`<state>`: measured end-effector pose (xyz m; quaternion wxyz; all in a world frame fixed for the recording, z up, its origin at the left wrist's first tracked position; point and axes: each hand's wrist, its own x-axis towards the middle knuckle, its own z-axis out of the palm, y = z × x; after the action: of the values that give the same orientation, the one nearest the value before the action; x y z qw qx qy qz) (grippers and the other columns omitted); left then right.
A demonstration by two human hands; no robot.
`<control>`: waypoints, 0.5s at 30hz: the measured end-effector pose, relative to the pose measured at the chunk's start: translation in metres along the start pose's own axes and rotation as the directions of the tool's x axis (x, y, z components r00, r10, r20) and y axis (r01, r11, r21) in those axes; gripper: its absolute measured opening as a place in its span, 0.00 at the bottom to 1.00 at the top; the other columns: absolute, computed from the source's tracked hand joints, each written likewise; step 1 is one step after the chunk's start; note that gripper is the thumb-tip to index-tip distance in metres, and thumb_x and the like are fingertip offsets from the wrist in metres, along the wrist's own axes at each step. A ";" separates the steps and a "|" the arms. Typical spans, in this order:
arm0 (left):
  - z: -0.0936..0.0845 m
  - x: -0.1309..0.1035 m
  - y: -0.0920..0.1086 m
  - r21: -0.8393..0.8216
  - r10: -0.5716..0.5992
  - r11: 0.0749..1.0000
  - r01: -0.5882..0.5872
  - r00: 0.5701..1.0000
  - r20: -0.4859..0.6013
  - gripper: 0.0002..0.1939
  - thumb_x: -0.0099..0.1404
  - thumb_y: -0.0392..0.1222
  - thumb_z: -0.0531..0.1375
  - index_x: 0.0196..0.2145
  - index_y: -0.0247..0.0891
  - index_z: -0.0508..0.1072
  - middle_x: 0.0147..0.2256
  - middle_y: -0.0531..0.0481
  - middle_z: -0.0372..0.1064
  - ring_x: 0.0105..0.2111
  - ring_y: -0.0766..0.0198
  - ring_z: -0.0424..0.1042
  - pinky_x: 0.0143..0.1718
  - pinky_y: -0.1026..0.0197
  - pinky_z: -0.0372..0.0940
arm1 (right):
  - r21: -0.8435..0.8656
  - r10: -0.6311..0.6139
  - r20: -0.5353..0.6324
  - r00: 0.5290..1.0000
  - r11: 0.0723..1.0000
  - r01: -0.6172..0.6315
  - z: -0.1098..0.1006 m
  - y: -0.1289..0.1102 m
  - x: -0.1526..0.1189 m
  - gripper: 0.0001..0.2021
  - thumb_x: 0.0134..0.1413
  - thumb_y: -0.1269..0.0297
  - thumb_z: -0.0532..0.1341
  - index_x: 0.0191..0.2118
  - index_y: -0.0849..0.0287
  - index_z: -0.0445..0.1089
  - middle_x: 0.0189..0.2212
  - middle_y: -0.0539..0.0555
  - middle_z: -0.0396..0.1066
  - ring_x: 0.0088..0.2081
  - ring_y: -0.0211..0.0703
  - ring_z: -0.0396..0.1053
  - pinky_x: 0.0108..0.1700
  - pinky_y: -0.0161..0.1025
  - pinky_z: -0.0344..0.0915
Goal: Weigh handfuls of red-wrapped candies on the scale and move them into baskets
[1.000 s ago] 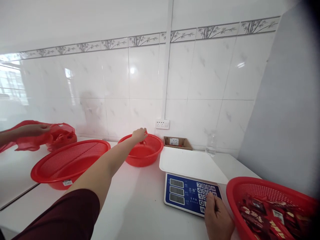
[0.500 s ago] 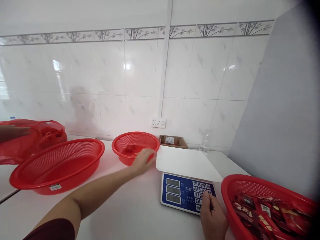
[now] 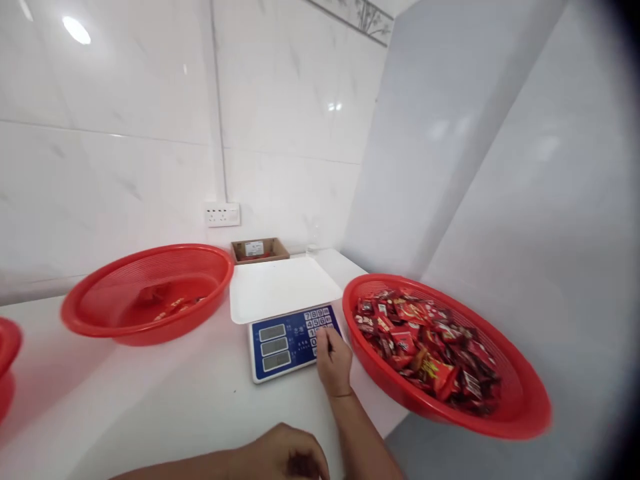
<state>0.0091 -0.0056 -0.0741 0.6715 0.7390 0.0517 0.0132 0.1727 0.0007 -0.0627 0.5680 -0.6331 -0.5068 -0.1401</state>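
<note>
Right hand (image 3: 334, 363) clenched at blue-and-white plastic digital scale (image 3: 297, 341); left hand (image 3: 283, 453) nearby, fingers bent, can't tell grip

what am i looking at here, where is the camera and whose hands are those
No machine arms here: a person works bare-handed, and the single view comes from a camera on their head, looking forward and down. The left hand is at the bottom, loosely curled; the right hand is by the keys of a blue-and-white scale. I can't make out anything held. On the white table, a red basket full of wrapped packets is right, another red basket left.
</note>
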 end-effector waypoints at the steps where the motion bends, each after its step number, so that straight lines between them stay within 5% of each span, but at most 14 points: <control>1: -0.004 -0.001 0.006 -0.125 -0.036 0.992 0.035 0.999 -0.007 0.18 0.54 0.55 0.59 0.34 0.37 0.71 0.27 0.50 0.65 0.26 0.68 0.65 0.30 0.64 0.60 | -0.019 -0.029 0.025 0.999 0.999 0.029 0.000 -0.004 -0.001 0.17 0.58 0.64 0.47 0.20 0.58 0.61 0.16 0.46 0.59 0.20 0.32 0.57 0.25 0.30 0.55; 5: -0.017 0.000 0.014 -0.561 -0.112 0.824 0.087 0.994 -0.011 0.17 0.55 0.52 0.58 0.35 0.35 0.68 0.27 0.48 0.66 0.24 0.68 0.66 0.26 0.65 0.60 | -0.041 -0.185 0.200 0.962 0.980 0.197 -0.016 -0.028 0.001 0.16 0.57 0.65 0.50 0.19 0.58 0.61 0.16 0.47 0.60 0.22 0.33 0.58 0.27 0.31 0.55; 9: -0.021 0.005 0.011 -0.685 -0.142 0.725 0.069 0.989 -0.051 0.14 0.58 0.50 0.56 0.34 0.35 0.67 0.28 0.48 0.66 0.25 0.68 0.66 0.26 0.66 0.59 | -0.083 -0.268 0.400 0.877 0.942 0.326 -0.059 -0.042 0.031 0.09 0.56 0.67 0.51 0.28 0.59 0.67 0.22 0.50 0.67 0.26 0.35 0.63 0.31 0.31 0.59; 13: -0.020 0.007 0.009 -0.671 -0.156 0.735 0.104 0.988 -0.019 0.15 0.55 0.49 0.59 0.34 0.34 0.67 0.28 0.48 0.67 0.24 0.68 0.66 0.27 0.66 0.58 | -0.391 0.038 0.478 0.878 0.904 0.174 -0.106 -0.026 0.078 0.10 0.55 0.62 0.51 0.36 0.56 0.69 0.32 0.51 0.72 0.34 0.39 0.68 0.36 0.36 0.62; 15: -0.019 0.007 0.008 -0.655 -0.156 0.747 0.116 0.988 -0.003 0.17 0.52 0.49 0.60 0.34 0.34 0.67 0.28 0.48 0.67 0.24 0.68 0.66 0.27 0.65 0.58 | -0.517 0.294 0.562 0.773 0.855 0.050 -0.126 -0.014 0.093 0.12 0.53 0.62 0.52 0.40 0.55 0.69 0.37 0.52 0.72 0.37 0.42 0.69 0.39 0.39 0.63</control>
<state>0.0150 0.0135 -0.0648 0.8842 0.4523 0.1166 0.0025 0.2536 -0.0646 0.0549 0.1908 -0.8014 -0.5668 -0.0116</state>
